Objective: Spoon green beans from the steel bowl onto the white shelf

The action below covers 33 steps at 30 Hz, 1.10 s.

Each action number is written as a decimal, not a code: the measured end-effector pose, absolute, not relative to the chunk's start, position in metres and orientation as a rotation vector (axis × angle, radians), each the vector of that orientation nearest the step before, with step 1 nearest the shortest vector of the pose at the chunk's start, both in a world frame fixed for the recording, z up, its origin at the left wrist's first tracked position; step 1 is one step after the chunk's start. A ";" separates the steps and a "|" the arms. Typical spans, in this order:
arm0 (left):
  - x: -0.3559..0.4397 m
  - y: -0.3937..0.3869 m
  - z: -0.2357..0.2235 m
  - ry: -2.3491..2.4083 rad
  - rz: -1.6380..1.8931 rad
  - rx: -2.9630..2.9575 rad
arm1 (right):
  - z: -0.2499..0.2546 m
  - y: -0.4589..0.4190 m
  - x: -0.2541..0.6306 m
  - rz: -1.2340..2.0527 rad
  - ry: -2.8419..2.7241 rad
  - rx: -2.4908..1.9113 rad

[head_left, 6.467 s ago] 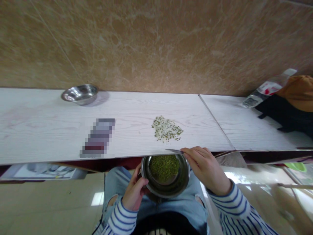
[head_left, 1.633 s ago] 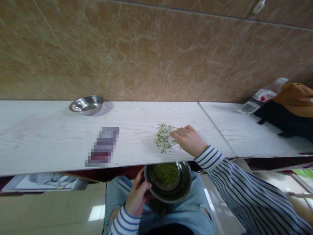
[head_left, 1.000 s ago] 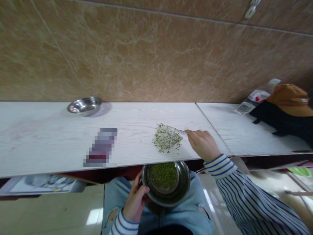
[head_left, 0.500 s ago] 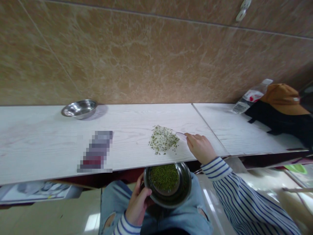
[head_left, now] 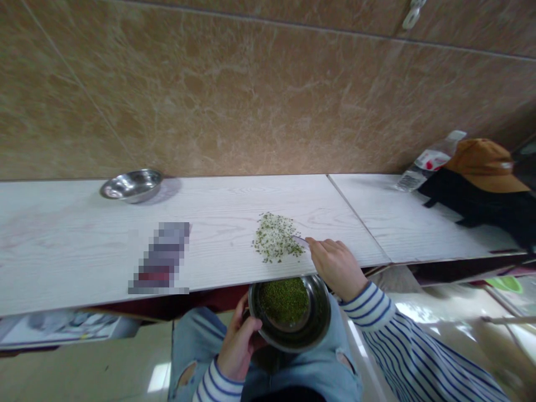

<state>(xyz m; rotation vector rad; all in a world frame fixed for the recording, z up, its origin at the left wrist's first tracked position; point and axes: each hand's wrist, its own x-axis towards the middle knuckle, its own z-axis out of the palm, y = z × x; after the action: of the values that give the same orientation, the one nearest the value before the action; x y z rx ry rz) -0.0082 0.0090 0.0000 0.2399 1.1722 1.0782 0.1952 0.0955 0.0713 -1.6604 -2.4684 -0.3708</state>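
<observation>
A loose pile of white grains, like rice, mixed with small green mung beans (head_left: 276,237) lies on the white tabletop. My right hand (head_left: 337,265) is closed around the handle of a thin metal spoon (head_left: 300,241); its tip touches the right side of the pile. Below the table edge, my left hand (head_left: 242,340) grips the left rim of a steel bowl (head_left: 320,318) with the thumb on top. Mung beans (head_left: 283,301) cover much of the bowl's bottom. The bowl is over my lap, close under the table's front edge.
A second steel bowl (head_left: 132,186) stands by the wall at the left. A blurred-out flat item (head_left: 163,257) lies nearer the front edge. Far right are a plastic bottle (head_left: 429,162), a brown cap (head_left: 486,164) and dark cloth (head_left: 464,201). A seam crosses the tabletop.
My right hand has moved left and slightly down, bringing the spoon from the pile's right edge into its right side. My left hand still holds the bowl.
</observation>
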 end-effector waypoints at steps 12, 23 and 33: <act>-0.003 0.009 0.004 1.185 1.050 0.255 | 0.073 0.085 0.203 -0.380 -2.451 -1.621; -0.002 0.007 0.003 1.169 1.051 0.255 | 0.069 0.072 0.187 -0.374 -2.473 -1.523; -0.002 0.007 0.004 1.165 1.056 0.263 | 0.079 0.071 0.192 -0.232 -2.479 -1.464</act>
<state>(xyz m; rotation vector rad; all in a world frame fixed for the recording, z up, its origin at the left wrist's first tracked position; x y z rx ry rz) -0.0016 0.0068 0.0043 0.2627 1.1655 1.0561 0.1917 0.0706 0.0788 -1.4641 -2.4786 -0.2319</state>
